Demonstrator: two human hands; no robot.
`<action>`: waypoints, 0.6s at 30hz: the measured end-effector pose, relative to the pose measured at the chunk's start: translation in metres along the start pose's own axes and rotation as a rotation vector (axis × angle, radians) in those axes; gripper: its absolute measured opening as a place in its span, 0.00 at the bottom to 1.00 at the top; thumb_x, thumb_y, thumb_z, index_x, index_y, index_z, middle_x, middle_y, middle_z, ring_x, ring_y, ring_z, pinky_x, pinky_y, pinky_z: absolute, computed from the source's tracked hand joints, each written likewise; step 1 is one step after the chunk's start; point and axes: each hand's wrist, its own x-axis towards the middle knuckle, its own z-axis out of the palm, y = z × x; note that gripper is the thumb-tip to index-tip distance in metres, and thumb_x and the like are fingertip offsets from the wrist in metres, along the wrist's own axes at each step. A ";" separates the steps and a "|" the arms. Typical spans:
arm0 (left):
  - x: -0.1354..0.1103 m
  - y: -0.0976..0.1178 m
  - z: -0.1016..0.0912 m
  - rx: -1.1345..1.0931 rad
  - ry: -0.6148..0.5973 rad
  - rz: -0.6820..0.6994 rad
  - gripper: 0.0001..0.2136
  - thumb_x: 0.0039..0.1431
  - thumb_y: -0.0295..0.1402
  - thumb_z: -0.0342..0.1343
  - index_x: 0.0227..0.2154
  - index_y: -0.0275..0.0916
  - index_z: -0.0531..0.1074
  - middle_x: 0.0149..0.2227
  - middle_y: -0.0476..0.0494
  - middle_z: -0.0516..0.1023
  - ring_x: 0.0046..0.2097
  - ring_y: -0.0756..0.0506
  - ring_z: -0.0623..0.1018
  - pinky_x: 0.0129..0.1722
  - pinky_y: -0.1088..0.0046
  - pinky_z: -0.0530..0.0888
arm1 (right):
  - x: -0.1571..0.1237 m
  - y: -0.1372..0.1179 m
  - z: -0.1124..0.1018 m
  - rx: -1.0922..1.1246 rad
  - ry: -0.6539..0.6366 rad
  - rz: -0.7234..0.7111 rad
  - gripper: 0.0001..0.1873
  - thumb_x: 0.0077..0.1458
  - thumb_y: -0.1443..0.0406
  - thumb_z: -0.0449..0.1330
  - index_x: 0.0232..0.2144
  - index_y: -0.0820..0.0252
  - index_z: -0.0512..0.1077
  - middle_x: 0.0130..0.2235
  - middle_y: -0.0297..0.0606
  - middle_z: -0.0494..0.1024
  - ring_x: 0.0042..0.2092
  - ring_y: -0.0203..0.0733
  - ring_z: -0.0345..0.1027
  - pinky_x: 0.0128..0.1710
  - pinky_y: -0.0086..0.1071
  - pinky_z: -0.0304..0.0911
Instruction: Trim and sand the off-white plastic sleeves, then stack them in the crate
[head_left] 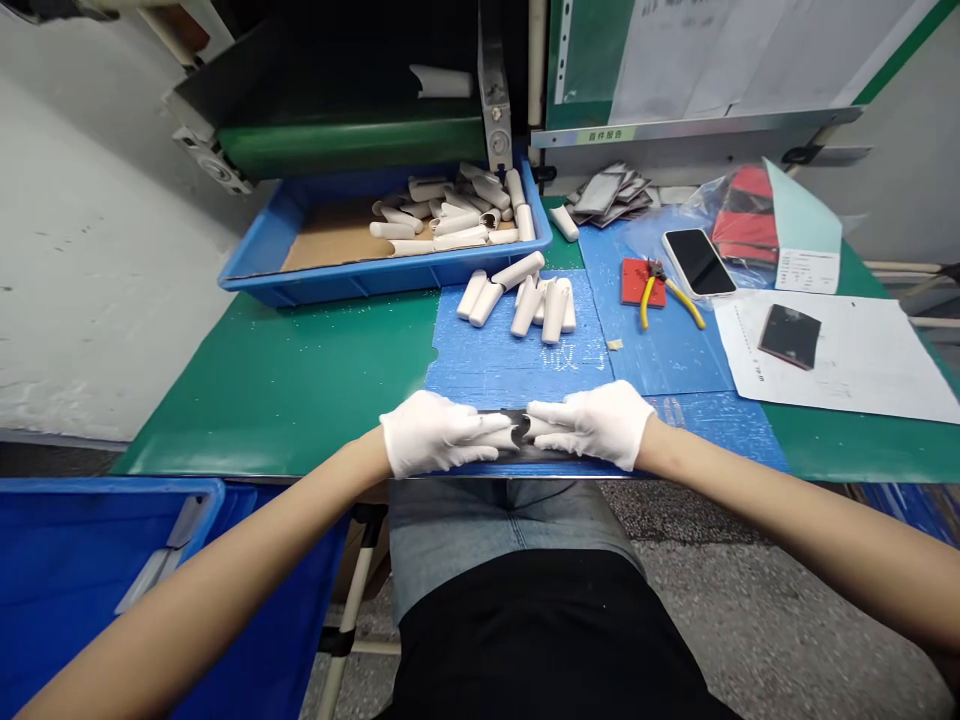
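Note:
Both my hands wear white gloves and meet at the near edge of the blue mat (525, 350). My left hand (427, 432) and my right hand (592, 422) each pinch one end of a white tube with a dark wrap (516, 430) round its middle, held level between them. Several more white tubes (525, 295) lie loose on the mat beyond. A blue tray (270, 245) at the back left holds a further pile of white tubes (450, 215).
Yellow-handled pliers (664, 290) lie on a red pad next to a phone (699, 262). A white sheet (862, 365) carries a dark flat piece (789, 336). Grey flat pieces (607, 195) sit at the back. A blue bin (67, 570) stands low left.

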 end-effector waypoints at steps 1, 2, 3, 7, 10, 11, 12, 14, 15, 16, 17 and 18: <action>-0.005 -0.003 -0.002 0.016 0.013 -0.009 0.26 0.76 0.52 0.45 0.69 0.48 0.68 0.38 0.46 0.82 0.36 0.44 0.80 0.33 0.69 0.66 | -0.004 0.003 -0.006 -0.001 0.013 0.019 0.32 0.71 0.38 0.49 0.65 0.42 0.72 0.38 0.38 0.82 0.32 0.41 0.70 0.27 0.33 0.44; -0.010 -0.006 -0.005 0.032 0.040 -0.035 0.26 0.78 0.50 0.41 0.70 0.46 0.65 0.40 0.45 0.82 0.39 0.43 0.81 0.34 0.69 0.68 | -0.008 0.006 -0.012 -0.013 0.035 0.045 0.32 0.72 0.40 0.47 0.67 0.43 0.70 0.39 0.39 0.81 0.33 0.41 0.70 0.27 0.33 0.43; -0.015 -0.009 -0.006 0.055 0.069 -0.067 0.27 0.79 0.48 0.38 0.72 0.43 0.62 0.42 0.43 0.82 0.41 0.42 0.81 0.35 0.68 0.69 | -0.014 0.008 -0.017 -0.042 0.066 0.070 0.32 0.74 0.42 0.44 0.68 0.45 0.69 0.40 0.41 0.80 0.33 0.42 0.69 0.28 0.33 0.43; -0.027 -0.011 -0.006 0.263 0.050 -0.080 0.27 0.79 0.44 0.35 0.71 0.38 0.62 0.44 0.35 0.78 0.37 0.40 0.78 0.33 0.65 0.69 | -0.031 0.006 -0.018 -0.210 0.115 0.074 0.28 0.77 0.51 0.40 0.60 0.58 0.73 0.39 0.44 0.74 0.33 0.43 0.63 0.30 0.36 0.42; -0.029 -0.005 0.002 0.271 0.020 -0.056 0.23 0.79 0.41 0.39 0.68 0.44 0.67 0.45 0.37 0.75 0.34 0.44 0.75 0.32 0.68 0.68 | -0.039 0.000 0.000 -0.131 0.050 0.033 0.24 0.77 0.53 0.45 0.56 0.61 0.73 0.43 0.46 0.73 0.32 0.41 0.61 0.28 0.33 0.44; -0.030 -0.003 0.005 0.248 0.018 -0.061 0.22 0.79 0.41 0.40 0.68 0.49 0.67 0.46 0.39 0.74 0.33 0.46 0.73 0.31 0.70 0.66 | -0.041 -0.001 0.008 -0.069 0.038 0.030 0.23 0.76 0.54 0.46 0.59 0.60 0.71 0.45 0.46 0.73 0.31 0.39 0.61 0.27 0.32 0.45; -0.031 -0.002 0.008 0.222 0.017 -0.070 0.22 0.78 0.40 0.41 0.69 0.54 0.67 0.47 0.40 0.73 0.31 0.48 0.71 0.29 0.72 0.64 | -0.041 -0.002 0.014 -0.006 0.033 0.027 0.23 0.76 0.54 0.47 0.63 0.57 0.69 0.47 0.46 0.73 0.30 0.37 0.61 0.27 0.30 0.46; -0.032 -0.001 0.012 0.145 -0.013 -0.071 0.22 0.78 0.41 0.42 0.69 0.63 0.64 0.49 0.44 0.72 0.29 0.51 0.68 0.26 0.73 0.60 | -0.041 -0.004 0.025 0.072 0.033 0.019 0.26 0.76 0.52 0.47 0.70 0.51 0.62 0.47 0.43 0.74 0.28 0.35 0.61 0.25 0.29 0.47; -0.033 -0.002 0.014 0.090 -0.035 -0.050 0.22 0.78 0.42 0.43 0.69 0.64 0.64 0.47 0.45 0.73 0.28 0.51 0.68 0.25 0.74 0.60 | -0.041 -0.004 0.028 0.082 0.033 0.014 0.28 0.76 0.50 0.47 0.72 0.48 0.60 0.46 0.41 0.75 0.27 0.35 0.62 0.25 0.29 0.46; -0.034 -0.004 0.015 0.034 -0.050 -0.019 0.22 0.77 0.43 0.44 0.69 0.63 0.64 0.45 0.46 0.74 0.28 0.51 0.69 0.25 0.74 0.61 | -0.042 -0.004 0.031 0.074 0.034 0.013 0.29 0.76 0.47 0.47 0.73 0.45 0.59 0.43 0.39 0.77 0.27 0.36 0.63 0.25 0.29 0.44; -0.035 -0.007 0.017 -0.017 -0.047 0.007 0.21 0.77 0.44 0.45 0.69 0.60 0.66 0.42 0.46 0.74 0.29 0.50 0.70 0.26 0.75 0.63 | -0.043 -0.004 0.032 0.052 0.037 0.018 0.31 0.75 0.44 0.47 0.73 0.44 0.60 0.41 0.38 0.78 0.27 0.37 0.65 0.25 0.30 0.43; -0.036 -0.010 0.019 -0.055 -0.029 0.027 0.21 0.77 0.45 0.46 0.68 0.58 0.68 0.38 0.47 0.73 0.30 0.50 0.71 0.28 0.75 0.65 | -0.045 -0.003 0.033 0.024 0.044 0.030 0.32 0.74 0.42 0.47 0.72 0.43 0.63 0.39 0.38 0.79 0.28 0.38 0.68 0.25 0.31 0.42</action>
